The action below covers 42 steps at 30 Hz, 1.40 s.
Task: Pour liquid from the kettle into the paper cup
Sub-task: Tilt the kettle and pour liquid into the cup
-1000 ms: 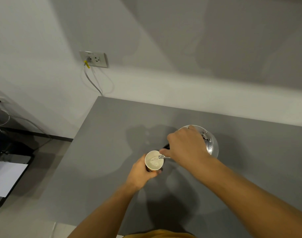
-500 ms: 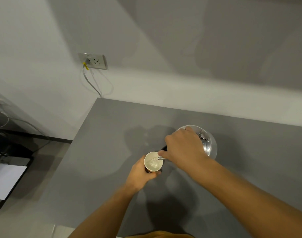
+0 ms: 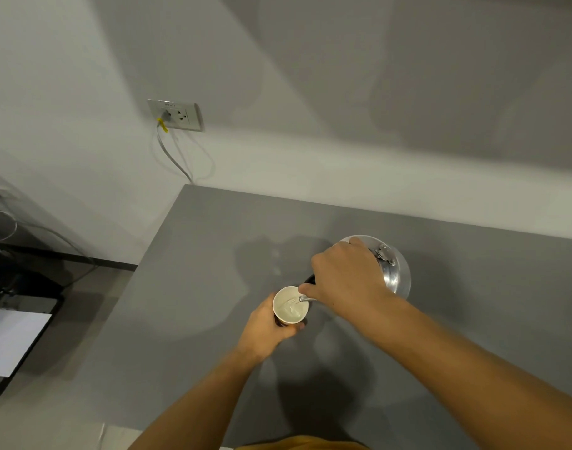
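Two hands: kettle [image 3: 396, 274] tilted over paper cup [image 3: 290, 306]

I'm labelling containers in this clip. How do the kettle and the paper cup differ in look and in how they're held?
The kettle is shiny metal and large; the paper cup is matte white and small. The right hand grips the kettle from above, tipping its spout over the cup; the left hand holds the cup upright by its side. Both are over the grey table.

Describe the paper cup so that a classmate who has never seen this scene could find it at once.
Start at the grey table by the wall. Near its middle, the left hand grips a paper cup, left of the shiny metal kettle that the right hand tilts. It is the only small white-rimmed open container there.
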Each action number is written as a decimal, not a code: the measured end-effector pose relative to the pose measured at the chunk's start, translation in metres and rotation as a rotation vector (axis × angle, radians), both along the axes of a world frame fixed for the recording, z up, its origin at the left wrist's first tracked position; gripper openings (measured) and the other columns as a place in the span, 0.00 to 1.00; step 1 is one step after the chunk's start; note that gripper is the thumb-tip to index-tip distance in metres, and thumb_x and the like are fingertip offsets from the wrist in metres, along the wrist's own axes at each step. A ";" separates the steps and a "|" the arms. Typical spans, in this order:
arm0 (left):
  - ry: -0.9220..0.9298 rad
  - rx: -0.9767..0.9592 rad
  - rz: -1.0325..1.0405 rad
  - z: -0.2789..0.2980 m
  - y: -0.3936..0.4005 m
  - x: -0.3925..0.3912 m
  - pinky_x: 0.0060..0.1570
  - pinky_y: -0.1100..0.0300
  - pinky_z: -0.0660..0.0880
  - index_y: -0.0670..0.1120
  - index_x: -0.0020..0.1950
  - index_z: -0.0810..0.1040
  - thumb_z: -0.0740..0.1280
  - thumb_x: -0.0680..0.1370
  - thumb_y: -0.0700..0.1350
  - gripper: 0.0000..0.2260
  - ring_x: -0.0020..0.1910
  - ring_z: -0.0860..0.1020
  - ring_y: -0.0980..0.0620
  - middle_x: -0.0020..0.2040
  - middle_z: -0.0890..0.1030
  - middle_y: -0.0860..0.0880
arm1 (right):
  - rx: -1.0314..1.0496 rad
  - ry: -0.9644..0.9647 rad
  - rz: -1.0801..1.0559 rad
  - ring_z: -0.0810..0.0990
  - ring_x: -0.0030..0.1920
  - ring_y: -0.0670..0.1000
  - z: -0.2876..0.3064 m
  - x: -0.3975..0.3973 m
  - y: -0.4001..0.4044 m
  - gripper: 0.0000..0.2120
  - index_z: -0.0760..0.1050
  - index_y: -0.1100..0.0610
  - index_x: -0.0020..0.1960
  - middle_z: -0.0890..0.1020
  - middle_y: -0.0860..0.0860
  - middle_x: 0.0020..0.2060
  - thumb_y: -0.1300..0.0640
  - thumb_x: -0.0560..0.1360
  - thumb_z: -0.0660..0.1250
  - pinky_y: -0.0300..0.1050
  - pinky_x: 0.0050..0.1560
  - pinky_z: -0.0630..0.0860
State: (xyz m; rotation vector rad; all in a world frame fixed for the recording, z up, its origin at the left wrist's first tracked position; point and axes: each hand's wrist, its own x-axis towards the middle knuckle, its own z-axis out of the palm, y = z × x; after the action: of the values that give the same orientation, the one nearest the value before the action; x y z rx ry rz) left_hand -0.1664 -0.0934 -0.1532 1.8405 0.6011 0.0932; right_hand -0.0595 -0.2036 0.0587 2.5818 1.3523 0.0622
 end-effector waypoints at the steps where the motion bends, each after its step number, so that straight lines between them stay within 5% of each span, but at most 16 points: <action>1: -0.003 0.001 -0.001 0.000 0.000 0.000 0.55 0.66 0.77 0.74 0.59 0.74 0.83 0.66 0.52 0.30 0.58 0.82 0.62 0.57 0.84 0.64 | -0.001 0.000 0.002 0.67 0.35 0.54 0.000 0.001 0.000 0.28 0.58 0.53 0.28 0.62 0.50 0.25 0.38 0.74 0.66 0.48 0.44 0.58; 17: 0.021 0.011 0.001 0.007 -0.001 0.000 0.48 0.75 0.75 0.75 0.58 0.73 0.83 0.66 0.54 0.29 0.56 0.81 0.67 0.56 0.84 0.67 | -0.007 -0.010 0.032 0.66 0.33 0.55 -0.005 0.006 0.003 0.27 0.57 0.52 0.27 0.61 0.50 0.24 0.39 0.73 0.67 0.48 0.43 0.58; 29: 0.020 0.006 0.009 0.006 -0.001 0.000 0.51 0.73 0.75 0.70 0.59 0.74 0.83 0.67 0.50 0.29 0.57 0.82 0.65 0.57 0.85 0.61 | -0.019 -0.013 0.028 0.68 0.34 0.55 -0.005 0.008 0.005 0.26 0.59 0.52 0.27 0.62 0.50 0.24 0.39 0.72 0.67 0.48 0.42 0.60; 34: 0.024 0.003 0.003 0.005 -0.001 0.000 0.49 0.77 0.73 0.71 0.57 0.75 0.84 0.67 0.48 0.29 0.55 0.81 0.68 0.54 0.84 0.68 | -0.034 -0.025 0.043 0.68 0.34 0.56 -0.004 0.007 0.005 0.26 0.58 0.52 0.28 0.62 0.50 0.24 0.40 0.73 0.67 0.49 0.42 0.59; 42: 0.030 0.008 0.001 0.004 0.000 0.000 0.55 0.67 0.76 0.71 0.59 0.74 0.83 0.67 0.49 0.29 0.57 0.82 0.63 0.57 0.85 0.61 | -0.031 -0.025 0.053 0.68 0.34 0.55 -0.004 0.005 0.006 0.26 0.58 0.52 0.28 0.62 0.50 0.24 0.40 0.73 0.67 0.48 0.43 0.59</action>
State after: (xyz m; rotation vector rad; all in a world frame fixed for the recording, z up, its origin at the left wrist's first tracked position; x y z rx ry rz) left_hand -0.1662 -0.0934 -0.1496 1.8521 0.6233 0.0691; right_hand -0.0544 -0.1972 0.0549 2.5114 1.4016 0.0813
